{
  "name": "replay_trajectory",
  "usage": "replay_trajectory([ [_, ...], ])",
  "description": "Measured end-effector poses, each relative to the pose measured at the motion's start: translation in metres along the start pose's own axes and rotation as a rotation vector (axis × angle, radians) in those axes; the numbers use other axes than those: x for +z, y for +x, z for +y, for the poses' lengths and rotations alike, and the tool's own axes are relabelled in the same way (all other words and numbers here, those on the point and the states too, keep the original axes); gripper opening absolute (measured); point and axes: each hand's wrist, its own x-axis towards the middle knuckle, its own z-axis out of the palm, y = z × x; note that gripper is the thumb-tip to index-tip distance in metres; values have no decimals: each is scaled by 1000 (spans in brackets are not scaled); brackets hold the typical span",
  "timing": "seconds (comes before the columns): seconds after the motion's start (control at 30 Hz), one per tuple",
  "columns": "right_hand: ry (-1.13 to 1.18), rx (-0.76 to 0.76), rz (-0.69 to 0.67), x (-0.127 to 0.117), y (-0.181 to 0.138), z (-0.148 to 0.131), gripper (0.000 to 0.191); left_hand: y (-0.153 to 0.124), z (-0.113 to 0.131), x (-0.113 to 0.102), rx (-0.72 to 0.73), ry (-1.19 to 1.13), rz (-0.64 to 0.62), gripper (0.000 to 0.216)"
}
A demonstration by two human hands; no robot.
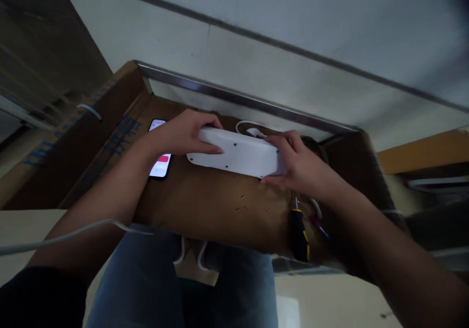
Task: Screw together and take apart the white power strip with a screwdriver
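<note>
A white power strip point(238, 156) lies back side up on a brown cardboard box point(205, 211), with screw holes showing in its back. My left hand point(183, 133) grips its left end, fingers wrapped over the far edge. My right hand point(298, 164) clasps its right end the same way. Several small screws point(246, 207) lie loose on the cardboard just in front of the strip. The strip's white cord point(252, 129) curls behind it.
A phone point(161, 164) with a lit screen lies on the box under my left wrist. A black-and-yellow screwdriver point(299, 233) and a red-handled tool point(319, 225) rest at the box's front right. A white cable point(66, 237) crosses my left arm. More cardboard stands at the left.
</note>
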Motion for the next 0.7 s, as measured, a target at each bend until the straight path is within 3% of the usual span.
replay_trajectory([
  [0.23,58,-106,-47,-15,2,-10,43,-1,5,1,125,66,11,38],
  [0.43,81,-128,-140,-16,-4,-15,43,-14,24,-2,62,90,-145,36],
  [0.57,-31,-68,-135,-5,-9,-25,40,-19,29,0,-15,101,-337,58],
  [0.7,-25,-81,-114,6,-11,-26,44,-19,27,7,-15,214,-352,69],
])
